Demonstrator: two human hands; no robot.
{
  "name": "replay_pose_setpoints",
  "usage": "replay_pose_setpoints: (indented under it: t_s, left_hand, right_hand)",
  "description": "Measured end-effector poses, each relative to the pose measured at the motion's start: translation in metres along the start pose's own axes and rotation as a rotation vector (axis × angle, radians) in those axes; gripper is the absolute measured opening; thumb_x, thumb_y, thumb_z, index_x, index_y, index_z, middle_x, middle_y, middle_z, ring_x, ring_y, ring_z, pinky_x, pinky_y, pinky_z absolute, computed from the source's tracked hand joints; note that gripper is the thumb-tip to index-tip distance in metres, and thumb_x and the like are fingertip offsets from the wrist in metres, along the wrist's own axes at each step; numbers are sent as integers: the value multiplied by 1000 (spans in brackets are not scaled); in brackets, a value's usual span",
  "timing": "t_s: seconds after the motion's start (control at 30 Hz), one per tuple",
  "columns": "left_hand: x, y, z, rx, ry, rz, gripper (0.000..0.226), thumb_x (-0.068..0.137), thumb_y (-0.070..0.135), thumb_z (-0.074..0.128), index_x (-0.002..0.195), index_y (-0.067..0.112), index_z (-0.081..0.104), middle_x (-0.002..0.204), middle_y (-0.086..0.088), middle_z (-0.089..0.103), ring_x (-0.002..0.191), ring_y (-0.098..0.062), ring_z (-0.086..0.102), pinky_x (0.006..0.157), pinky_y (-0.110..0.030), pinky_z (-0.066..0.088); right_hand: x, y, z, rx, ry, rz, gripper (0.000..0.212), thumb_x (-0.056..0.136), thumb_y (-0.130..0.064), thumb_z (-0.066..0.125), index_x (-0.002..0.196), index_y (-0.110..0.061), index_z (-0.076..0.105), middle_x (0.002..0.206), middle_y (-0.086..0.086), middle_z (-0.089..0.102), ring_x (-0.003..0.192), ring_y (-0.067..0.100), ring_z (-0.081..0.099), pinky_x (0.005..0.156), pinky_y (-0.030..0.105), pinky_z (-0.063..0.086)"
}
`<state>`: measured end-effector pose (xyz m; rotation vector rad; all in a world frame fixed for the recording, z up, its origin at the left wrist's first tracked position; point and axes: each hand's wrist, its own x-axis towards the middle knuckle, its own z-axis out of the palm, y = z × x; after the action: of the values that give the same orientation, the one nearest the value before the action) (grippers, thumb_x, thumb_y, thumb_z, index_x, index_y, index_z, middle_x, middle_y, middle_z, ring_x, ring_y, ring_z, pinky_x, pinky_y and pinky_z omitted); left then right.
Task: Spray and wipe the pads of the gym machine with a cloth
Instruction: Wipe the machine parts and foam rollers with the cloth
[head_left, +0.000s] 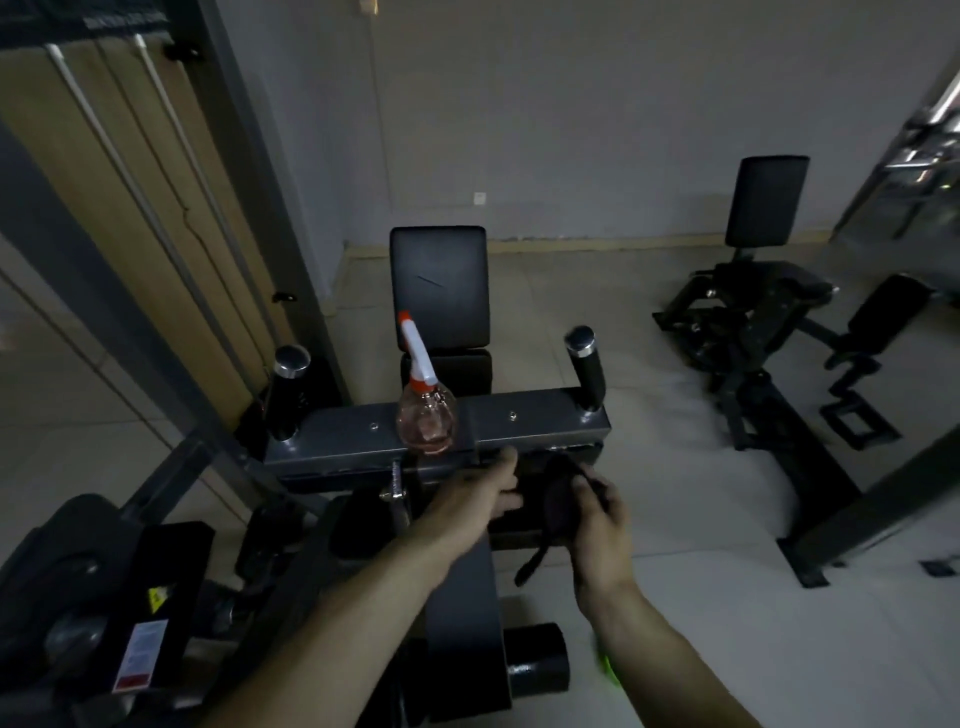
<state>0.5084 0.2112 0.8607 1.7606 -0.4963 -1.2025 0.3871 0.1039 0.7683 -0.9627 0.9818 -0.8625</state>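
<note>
Dim gym room, grey wall (571, 130), tiled floor (675, 597).
The spray bottle (426, 415) stands on the machine's crossbar (535, 415); just below it my left hand (478, 493) rests flat on the pad (529, 496), my right hand (597, 525) grips the cloth (563, 499).

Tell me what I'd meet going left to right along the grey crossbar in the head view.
Black upright handle with a chrome cap → clear pinkish plastic spray bottle with an orange-and-white trigger → second black chrome-capped handle.
</note>
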Motion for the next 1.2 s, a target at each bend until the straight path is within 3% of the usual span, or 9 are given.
replay_pose_setpoints:
  t_s: [0.1,0.2,0.37,0.43,0.53,0.67,0.87,1.03,1.2]
  left_hand:
    - [6,-22,-24,257,476,280,8,91,38,75,86,40,68,94,17,72,97,-9,69,91,-33,52]
    - [6,-30,-46,200,839,344,31,80,28,84,96,36,58,103,16,63,103,-11,63,86,-25,43]
    - [40,-46,-60,145,629,78,64,60,53,91,110,32,59,115,10,66,108,-13,63,94,-34,52]
    - [56,-54,-58,120,553,10,90,51,66,89,125,28,55,122,9,67,110,-14,65,99,-38,54]
    - [68,-57,-47,269,607,-37,90,63,62,87,130,20,45,130,-1,62,122,-28,59,104,-42,50]
    - [73,-63,-42,364,690,-5,82,74,55,85,131,15,42,135,-9,56,126,-34,53,103,-45,47]
    - [73,-63,-44,380,664,-11,84,76,56,83,134,14,39,140,-10,51,130,-33,50,107,-48,45]
    - [70,-54,-49,333,602,-84,111,50,87,72,134,20,41,137,0,56,127,-28,56,103,-44,50]
    - [75,-51,-45,378,617,-161,103,67,80,73,136,13,35,140,-9,56,125,-33,57,96,-41,51]
  right_hand:
    - [13,15,-3,52,74,142,9,104,-15,59,110,-22,57,129,18,65,106,25,67,85,39,57]
    - [16,16,19,-151,-76,-96,19,103,-18,60,121,-27,60,126,0,67,118,19,65,98,42,58]
    - [28,40,48,-707,-384,-610,43,107,-30,52,149,-26,47,145,-5,50,135,7,48,112,28,43]
    - [33,44,52,-795,-369,-695,40,107,-34,46,145,-21,50,140,-1,52,129,12,52,109,32,47]
    - [48,40,53,-971,-358,-762,38,106,-41,37,130,-22,58,129,1,56,113,17,58,96,39,54]
    - [58,30,67,-1013,-346,-741,29,104,-36,40,110,-17,62,107,4,65,88,23,64,75,37,55]
    - [74,18,88,-521,-267,48,29,92,-40,52,84,-18,68,83,5,72,89,33,71,88,51,57]
    - [26,54,60,-735,-268,-550,33,108,-41,43,133,-24,57,130,0,58,112,9,58,90,26,53]
    - [53,27,75,-973,-300,-560,26,106,-33,43,108,-16,63,104,8,69,91,28,66,78,43,56]
